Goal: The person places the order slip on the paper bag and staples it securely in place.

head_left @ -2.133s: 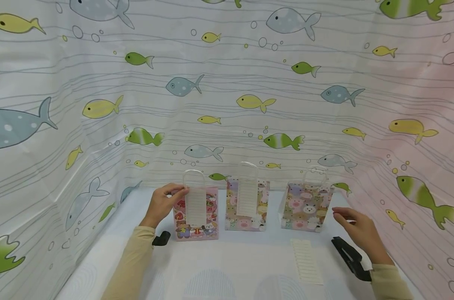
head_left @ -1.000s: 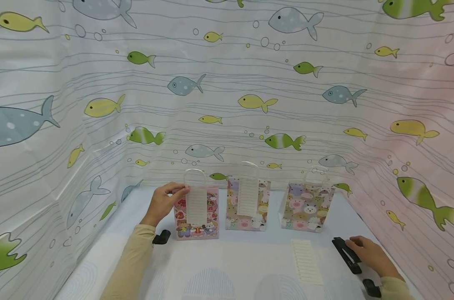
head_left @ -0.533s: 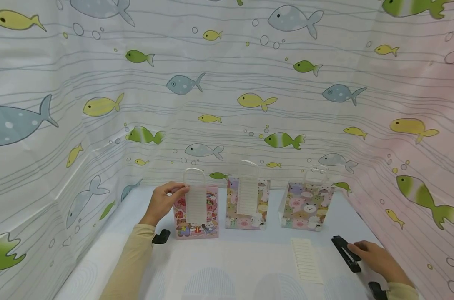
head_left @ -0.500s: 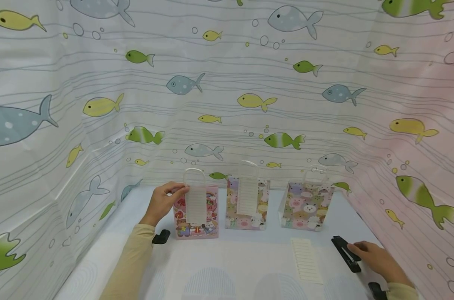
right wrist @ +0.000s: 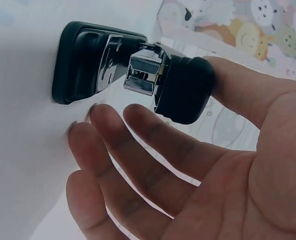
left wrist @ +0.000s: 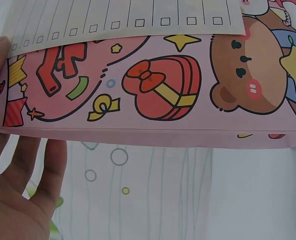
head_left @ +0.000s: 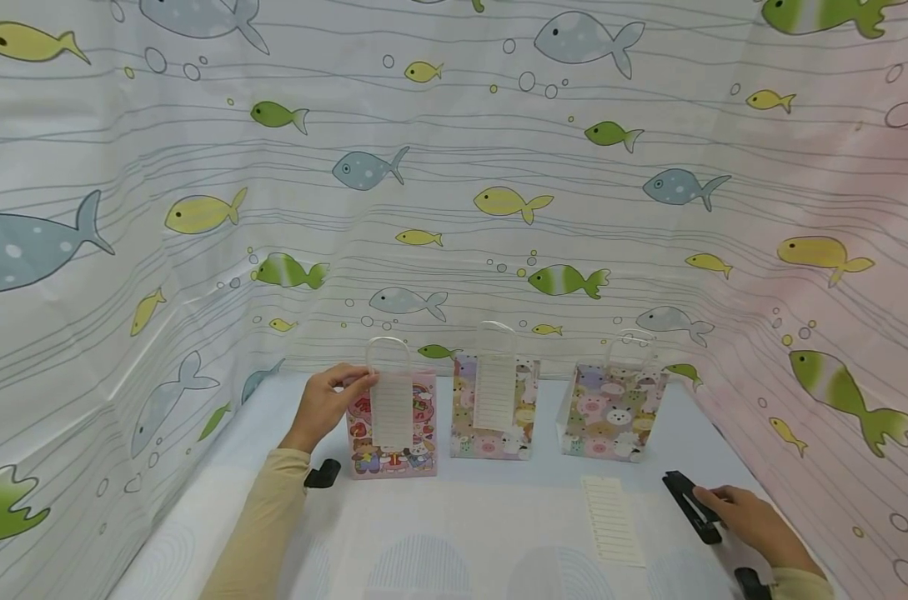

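Note:
My left hand (head_left: pixel 326 408) pinches the top edge of a pink gift bag (head_left: pixel 397 467) with cartoon bears, together with a lined paper slip (head_left: pixel 392 417) lying over its front. In the left wrist view the thumb lies on the slip (left wrist: pixel 138 20), which has a row of small boxes, and the other fingers are behind the bag. My right hand (head_left: pixel 749 521) holds a black stapler (head_left: pixel 689 507) standing on the table, thumb on its upper arm and index finger at its other side. The right wrist view shows the stapler's (right wrist: pixel 187 90) metal mouth apart from its base.
An animal-print gift bag (head_left: pixel 491 446) with a paper slip (head_left: pixel 494 392) on its front stands in the middle. Another animal-print bag (head_left: pixel 614 417) stands to the right. A loose lined slip (head_left: pixel 614 525) lies flat left of the stapler. A fish-print sheet surrounds the table.
My right hand has come down from beside the right bag onto the stapler and taken hold of it. The left hand has stayed on the pink gift bag and slip.

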{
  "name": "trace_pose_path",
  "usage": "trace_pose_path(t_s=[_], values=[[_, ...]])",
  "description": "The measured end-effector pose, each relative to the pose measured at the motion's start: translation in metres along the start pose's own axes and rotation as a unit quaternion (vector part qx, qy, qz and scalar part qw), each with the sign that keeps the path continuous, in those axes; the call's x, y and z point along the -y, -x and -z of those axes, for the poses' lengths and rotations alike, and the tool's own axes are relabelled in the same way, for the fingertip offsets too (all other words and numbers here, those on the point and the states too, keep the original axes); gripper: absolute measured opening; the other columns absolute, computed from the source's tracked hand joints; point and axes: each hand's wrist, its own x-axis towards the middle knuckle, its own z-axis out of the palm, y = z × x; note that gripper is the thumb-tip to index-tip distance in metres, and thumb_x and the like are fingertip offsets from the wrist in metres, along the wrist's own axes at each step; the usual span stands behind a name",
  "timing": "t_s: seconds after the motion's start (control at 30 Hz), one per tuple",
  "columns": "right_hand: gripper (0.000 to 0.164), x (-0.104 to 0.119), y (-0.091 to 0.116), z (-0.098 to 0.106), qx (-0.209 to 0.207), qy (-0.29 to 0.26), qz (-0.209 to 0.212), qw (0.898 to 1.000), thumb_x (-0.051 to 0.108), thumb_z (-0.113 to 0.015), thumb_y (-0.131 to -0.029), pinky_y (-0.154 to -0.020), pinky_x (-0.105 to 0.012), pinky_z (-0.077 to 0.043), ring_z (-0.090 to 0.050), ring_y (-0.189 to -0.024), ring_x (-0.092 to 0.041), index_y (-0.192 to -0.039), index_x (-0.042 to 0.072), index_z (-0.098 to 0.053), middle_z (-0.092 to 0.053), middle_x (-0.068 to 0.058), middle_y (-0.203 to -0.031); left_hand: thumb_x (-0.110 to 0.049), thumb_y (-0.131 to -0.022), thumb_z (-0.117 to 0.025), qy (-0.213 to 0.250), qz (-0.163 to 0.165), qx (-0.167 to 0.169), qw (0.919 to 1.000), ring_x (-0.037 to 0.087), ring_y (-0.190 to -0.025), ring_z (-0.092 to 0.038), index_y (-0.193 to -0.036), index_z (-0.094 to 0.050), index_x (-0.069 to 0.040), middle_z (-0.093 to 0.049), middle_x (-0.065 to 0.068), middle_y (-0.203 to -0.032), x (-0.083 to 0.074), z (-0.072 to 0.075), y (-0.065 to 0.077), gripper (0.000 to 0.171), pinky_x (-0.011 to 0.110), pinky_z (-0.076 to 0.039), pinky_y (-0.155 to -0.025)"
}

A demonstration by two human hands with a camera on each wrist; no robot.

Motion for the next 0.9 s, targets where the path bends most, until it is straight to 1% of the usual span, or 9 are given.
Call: trace_pose_path(t_s=[0.07, 0.13, 0.27, 0.37, 0.47, 0.73, 0.9], values=[[0.099, 0.0001, 0.001, -0.0005, 0.002, -0.003, -0.005, 1.0, 0.072, -0.051, -0.093, -0.081, -0.059, -0.051, -0.064, -0.087, -0.037, -0.12, -0.023, -0.052, -0.067, -0.021, -0.093, -0.014, -0.095, -0.073, 0.0, 0.0, -0.001, 1.0, 0.02, -0.098, -0.06, -0.112, -0.076, -0.003, -0.072, 0.013, -0.113, -0.0001, -0.0002, 0.0, 0.02, 0.053, -0.048, -0.09], [0.098, 0.001, 0.0014, -0.0008, 0.002, -0.005, -0.01, 1.0, 0.071, -0.052, -0.094, -0.081, -0.058, -0.051, -0.064, -0.086, -0.035, -0.121, -0.023, -0.052, -0.067, -0.019, -0.091, -0.014, -0.095, -0.073, 0.0, 0.0, -0.002, 1.0, 0.02, -0.098, -0.061, -0.112, -0.076, -0.003, -0.072, 0.013, -0.113, -0.0004, -0.0002, 0.0, 0.02, 0.053, -0.048, -0.09], [0.099, 0.0032, 0.002, -0.0004, 0.006, -0.005, -0.007, 1.0, 0.072, -0.052, -0.093, -0.08, -0.057, -0.051, -0.064, -0.084, -0.032, -0.121, -0.023, -0.052, -0.067, -0.018, -0.091, -0.013, -0.095, -0.073, 0.002, -0.001, -0.002, 1.0, 0.02, -0.098, -0.061, -0.111, -0.076, -0.003, -0.072, 0.013, -0.112, -0.0011, -0.0001, 0.0001, 0.02, 0.052, -0.048, -0.091], [0.101, 0.0048, 0.003, 0.0008, 0.015, -0.003, -0.004, 1.0, 0.072, -0.052, -0.092, -0.077, -0.054, -0.053, -0.064, -0.082, -0.029, -0.122, -0.024, -0.052, -0.067, -0.014, -0.089, -0.013, -0.095, -0.073, 0.001, -0.002, -0.002, 1.0, 0.02, -0.098, -0.061, -0.111, -0.076, -0.003, -0.073, 0.013, -0.112, -0.0017, -0.0001, -0.0001, 0.02, 0.052, -0.048, -0.09], [0.103, 0.0061, 0.0041, 0.0023, 0.025, -0.003, -0.009, 1.0, 0.074, -0.052, -0.092, -0.075, -0.051, -0.054, -0.063, -0.081, -0.026, -0.12, -0.025, -0.052, -0.067, -0.011, -0.086, -0.013, -0.095, -0.073, 0.003, -0.004, -0.002, 1.0, 0.021, -0.098, -0.061, -0.111, -0.076, -0.002, -0.073, 0.013, -0.112, -0.0019, -0.0004, -0.0003, 0.019, 0.053, -0.048, -0.09], [0.104, 0.0075, 0.0051, 0.0018, 0.041, -0.008, -0.027, 0.999, 0.077, -0.05, -0.09, -0.072, -0.045, -0.056, -0.059, -0.078, -0.023, -0.117, -0.023, -0.057, -0.062, -0.008, -0.081, -0.013, -0.095, -0.073, 0.005, -0.001, -0.001, 1.0, 0.023, -0.098, -0.06, -0.111, -0.075, -0.002, -0.072, 0.014, -0.112, -0.0009, -0.0005, -0.0002, 0.02, 0.055, -0.047, -0.091], [0.105, 0.008, 0.0036, 0.0003, 0.043, -0.006, -0.025, 0.999, 0.077, -0.052, -0.089, -0.074, -0.047, -0.057, -0.06, -0.078, -0.024, -0.119, -0.024, -0.055, -0.061, -0.009, -0.081, -0.014, -0.095, -0.073, 0.002, 0.003, -0.001, 1.0, 0.021, -0.098, -0.06, -0.112, -0.075, -0.003, -0.072, 0.014, -0.113, -0.0006, -0.0006, -0.0003, 0.02, 0.054, -0.047, -0.091]])
